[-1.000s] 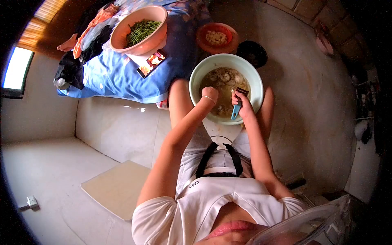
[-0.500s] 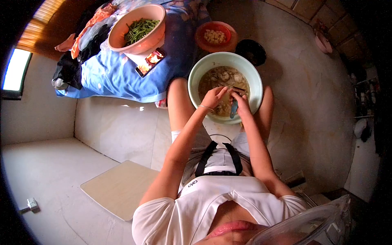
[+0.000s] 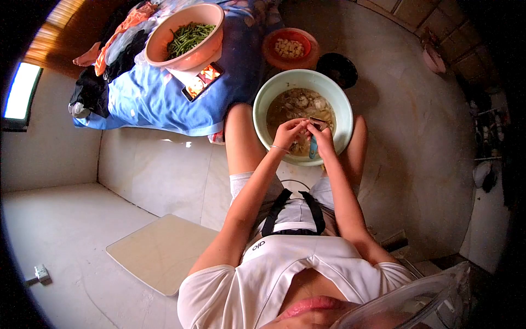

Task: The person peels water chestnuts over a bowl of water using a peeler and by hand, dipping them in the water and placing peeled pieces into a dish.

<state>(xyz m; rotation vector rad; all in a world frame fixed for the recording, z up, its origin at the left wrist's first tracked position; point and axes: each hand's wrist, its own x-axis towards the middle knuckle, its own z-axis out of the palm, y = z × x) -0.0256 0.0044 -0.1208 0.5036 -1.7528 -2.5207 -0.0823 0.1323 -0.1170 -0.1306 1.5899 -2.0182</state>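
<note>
A pale green basin [image 3: 344,109] sits between my knees, holding murky water with pale lumps and scraps [image 3: 302,101]. My right hand [image 3: 323,137] is closed around a small tool with a blue handle [image 3: 313,148] and a flat head [image 3: 319,122], which looks like a peeler. Beside it, over the basin, my left hand [image 3: 290,133] is closed, its fingertips pinched together close to the tool's head. Whatever lies between those fingertips is too small and hidden to name.
Beyond the basin stand a red bowl of pale pieces [image 3: 289,48] set in a larger orange bowl [image 3: 312,57], and a black container [image 3: 337,70]. On the blue bedding [image 3: 164,112] are a pink basin [image 3: 212,41] of green beans and a lit phone [image 3: 203,82]. A board [image 3: 164,252] lies left.
My left fingertips have come nearer to my right hand and the tool's head. The tool has shifted only slightly, still over the basin.
</note>
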